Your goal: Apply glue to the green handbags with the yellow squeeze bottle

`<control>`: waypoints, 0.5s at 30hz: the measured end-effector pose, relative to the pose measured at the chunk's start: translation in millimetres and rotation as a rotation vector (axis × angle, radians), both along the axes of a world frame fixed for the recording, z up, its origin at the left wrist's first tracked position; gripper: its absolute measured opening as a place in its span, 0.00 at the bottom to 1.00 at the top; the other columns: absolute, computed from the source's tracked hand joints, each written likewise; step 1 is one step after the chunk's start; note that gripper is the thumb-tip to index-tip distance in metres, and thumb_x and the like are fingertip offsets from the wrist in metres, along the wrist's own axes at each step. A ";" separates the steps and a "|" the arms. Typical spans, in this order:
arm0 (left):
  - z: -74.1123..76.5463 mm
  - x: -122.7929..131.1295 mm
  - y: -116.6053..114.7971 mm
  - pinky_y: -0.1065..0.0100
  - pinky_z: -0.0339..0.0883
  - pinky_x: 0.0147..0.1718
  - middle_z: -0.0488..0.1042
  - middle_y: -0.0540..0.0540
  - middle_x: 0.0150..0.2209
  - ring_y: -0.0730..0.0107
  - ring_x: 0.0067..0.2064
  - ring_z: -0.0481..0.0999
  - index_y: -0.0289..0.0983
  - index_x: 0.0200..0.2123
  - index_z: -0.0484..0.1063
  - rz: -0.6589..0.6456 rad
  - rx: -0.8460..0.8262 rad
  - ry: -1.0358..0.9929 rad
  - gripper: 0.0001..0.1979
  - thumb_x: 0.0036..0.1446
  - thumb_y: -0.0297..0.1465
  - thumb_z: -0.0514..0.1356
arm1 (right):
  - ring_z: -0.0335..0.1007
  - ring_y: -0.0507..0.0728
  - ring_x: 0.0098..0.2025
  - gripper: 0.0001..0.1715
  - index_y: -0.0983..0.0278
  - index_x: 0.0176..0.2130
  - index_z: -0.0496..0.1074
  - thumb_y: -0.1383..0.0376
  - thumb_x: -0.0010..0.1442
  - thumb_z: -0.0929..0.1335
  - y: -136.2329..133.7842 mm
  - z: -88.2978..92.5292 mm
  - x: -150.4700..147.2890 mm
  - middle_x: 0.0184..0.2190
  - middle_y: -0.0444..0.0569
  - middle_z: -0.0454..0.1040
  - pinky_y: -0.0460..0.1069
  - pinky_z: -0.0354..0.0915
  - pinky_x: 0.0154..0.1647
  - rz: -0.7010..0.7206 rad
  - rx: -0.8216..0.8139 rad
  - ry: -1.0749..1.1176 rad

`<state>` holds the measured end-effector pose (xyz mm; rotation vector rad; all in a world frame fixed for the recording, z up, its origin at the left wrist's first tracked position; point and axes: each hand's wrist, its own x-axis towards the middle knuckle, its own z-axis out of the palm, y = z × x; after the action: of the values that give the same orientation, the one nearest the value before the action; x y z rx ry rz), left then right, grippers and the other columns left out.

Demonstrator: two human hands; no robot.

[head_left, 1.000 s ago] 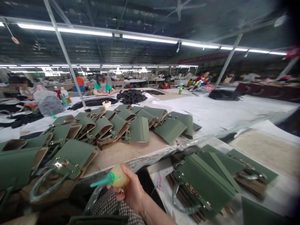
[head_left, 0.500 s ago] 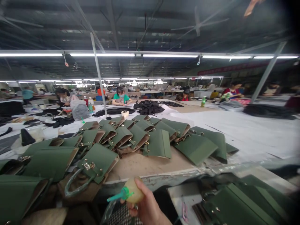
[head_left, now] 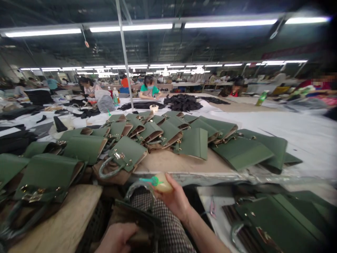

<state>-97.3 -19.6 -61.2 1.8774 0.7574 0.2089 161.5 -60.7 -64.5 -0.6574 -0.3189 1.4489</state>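
In my right hand (head_left: 175,196) is a pale squeeze bottle (head_left: 163,183) with a green nozzle pointing left; my fingers are wrapped round it. Below it, a dark green handbag (head_left: 149,220) with a brown inside lies over my checked lap (head_left: 171,228), and its plastic-wrapped handle loops upward. My left hand (head_left: 118,237) is closed on the edge of this bag at the bottom of the view. Its fingertips are partly hidden. The bottle's nozzle is just above the bag's handle, seemingly apart from it.
Many green handbags (head_left: 193,142) lie in rows on the table ahead. More bags (head_left: 279,218) are at the right, near pink-handled snips (head_left: 212,207). A wooden board (head_left: 76,214) stands at left. Co-workers sit across the table, one in a green top (head_left: 149,89).
The view has tilted down and shifted left. My left hand has come into view on the handbag in my lap. My right hand still holds the bottle, now more over my lap.
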 end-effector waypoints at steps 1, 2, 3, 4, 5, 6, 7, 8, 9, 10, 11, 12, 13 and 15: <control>-5.5 -2.9 -0.8 0.60 0.70 0.49 0.81 0.46 0.36 0.54 0.44 0.79 0.44 0.35 0.83 0.017 -0.002 -0.011 0.08 0.57 0.34 0.62 | 0.78 0.64 0.48 0.27 0.68 0.47 0.80 0.49 0.61 0.78 -9.3 -3.6 4.5 0.46 0.57 0.82 0.53 0.71 0.49 -0.041 -0.012 0.014; -10.3 -5.9 -1.1 0.61 0.69 0.51 0.80 0.45 0.39 0.56 0.46 0.78 0.43 0.37 0.83 0.051 0.004 -0.038 0.09 0.59 0.33 0.61 | 0.76 0.65 0.52 0.26 0.67 0.48 0.80 0.49 0.62 0.78 -20.7 -7.9 9.0 0.48 0.56 0.81 0.55 0.70 0.53 -0.066 -0.026 0.031; -14.2 -8.9 -1.0 0.62 0.68 0.53 0.80 0.44 0.42 0.57 0.48 0.77 0.41 0.38 0.82 0.091 0.012 -0.075 0.10 0.61 0.33 0.59 | 0.76 0.65 0.53 0.28 0.68 0.48 0.80 0.48 0.63 0.77 -33.8 -12.5 13.0 0.49 0.58 0.81 0.55 0.69 0.55 -0.068 -0.039 0.047; -17.0 -11.5 -0.6 0.62 0.67 0.54 0.79 0.43 0.45 0.58 0.50 0.76 0.41 0.39 0.82 0.144 0.017 -0.117 0.11 0.63 0.33 0.59 | 0.77 0.66 0.52 0.31 0.71 0.48 0.81 0.45 0.64 0.76 -48.0 -17.0 16.0 0.49 0.61 0.81 0.56 0.69 0.55 -0.053 -0.049 0.066; -18.8 -13.5 -0.1 0.61 0.66 0.56 0.78 0.43 0.47 0.58 0.51 0.75 0.40 0.40 0.82 0.203 0.014 -0.147 0.11 0.64 0.34 0.59 | 0.77 0.65 0.51 0.34 0.72 0.48 0.81 0.43 0.65 0.74 -62.6 -21.5 17.6 0.50 0.64 0.80 0.56 0.68 0.56 -0.022 -0.043 0.094; -19.4 -14.5 0.0 0.60 0.66 0.58 0.77 0.42 0.48 0.57 0.53 0.75 0.40 0.42 0.82 0.256 0.000 -0.155 0.10 0.63 0.35 0.60 | 0.77 0.64 0.51 0.36 0.73 0.47 0.81 0.42 0.66 0.72 -76.6 -25.8 17.6 0.50 0.65 0.80 0.56 0.67 0.57 0.006 -0.050 0.111; -19.0 -14.5 -0.3 0.59 0.65 0.60 0.78 0.42 0.50 0.56 0.54 0.75 0.40 0.44 0.81 0.300 -0.020 -0.147 0.11 0.63 0.36 0.61 | 0.77 0.65 0.51 0.36 0.73 0.48 0.82 0.41 0.67 0.72 -88.9 -30.1 16.1 0.50 0.65 0.80 0.57 0.66 0.58 0.024 -0.069 0.108; -17.5 -13.4 -1.1 0.57 0.63 0.62 0.79 0.41 0.51 0.54 0.56 0.75 0.39 0.47 0.81 0.333 -0.044 -0.129 0.13 0.63 0.37 0.61 | 0.77 0.66 0.53 0.35 0.72 0.49 0.82 0.42 0.67 0.72 -99.0 -34.5 13.2 0.51 0.65 0.80 0.58 0.65 0.59 0.034 -0.087 0.088; -15.0 -11.4 -2.3 0.55 0.62 0.63 0.79 0.41 0.53 0.53 0.58 0.75 0.39 0.49 0.81 0.348 -0.071 -0.106 0.15 0.63 0.38 0.61 | 0.75 0.68 0.55 0.34 0.71 0.50 0.82 0.43 0.67 0.72 -106.5 -38.8 9.4 0.52 0.64 0.80 0.60 0.63 0.61 0.038 -0.094 0.063; -11.8 -8.7 -3.9 0.55 0.61 0.64 0.80 0.40 0.53 0.52 0.58 0.75 0.38 0.50 0.81 0.356 -0.090 -0.087 0.17 0.63 0.39 0.61 | 0.74 0.69 0.58 0.34 0.70 0.51 0.82 0.43 0.67 0.71 -111.3 -42.9 5.0 0.54 0.64 0.79 0.61 0.61 0.63 0.045 -0.089 0.042; -8.1 -5.6 -5.4 0.55 0.61 0.64 0.81 0.41 0.53 0.51 0.58 0.76 0.38 0.51 0.81 0.352 -0.098 -0.074 0.17 0.64 0.39 0.61 | 0.72 0.70 0.60 0.34 0.70 0.52 0.82 0.43 0.67 0.71 -113.7 -46.9 0.4 0.55 0.64 0.78 0.62 0.59 0.65 0.056 -0.071 0.031; -4.1 -2.4 -6.8 0.55 0.62 0.64 0.81 0.41 0.53 0.51 0.57 0.76 0.38 0.50 0.81 0.343 -0.094 -0.067 0.18 0.64 0.40 0.61 | 0.71 0.71 0.61 0.35 0.71 0.53 0.81 0.43 0.67 0.71 -114.2 -50.6 -4.0 0.56 0.65 0.78 0.63 0.58 0.66 0.075 -0.046 0.033; 0.0 0.8 -7.7 0.56 0.64 0.62 0.82 0.42 0.52 0.51 0.56 0.77 0.38 0.50 0.82 0.335 -0.080 -0.059 0.18 0.64 0.40 0.61 | 0.71 0.72 0.60 0.35 0.72 0.53 0.81 0.43 0.67 0.70 -113.4 -53.8 -7.9 0.55 0.66 0.78 0.64 0.58 0.66 0.100 -0.022 0.044; 8.8 6.4 -7.4 0.58 0.66 0.59 0.83 0.43 0.49 0.51 0.53 0.78 0.37 0.49 0.82 0.322 -0.051 -0.045 0.18 0.65 0.41 0.60 | 0.74 0.72 0.56 0.35 0.73 0.53 0.81 0.44 0.67 0.70 -110.5 -58.4 -13.4 0.54 0.67 0.78 0.66 0.61 0.63 0.158 -0.002 0.064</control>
<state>-90.9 -27.0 -52.4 1.6900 1.0226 0.4292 148.1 -171.1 -122.9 -0.5961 -0.3250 1.6175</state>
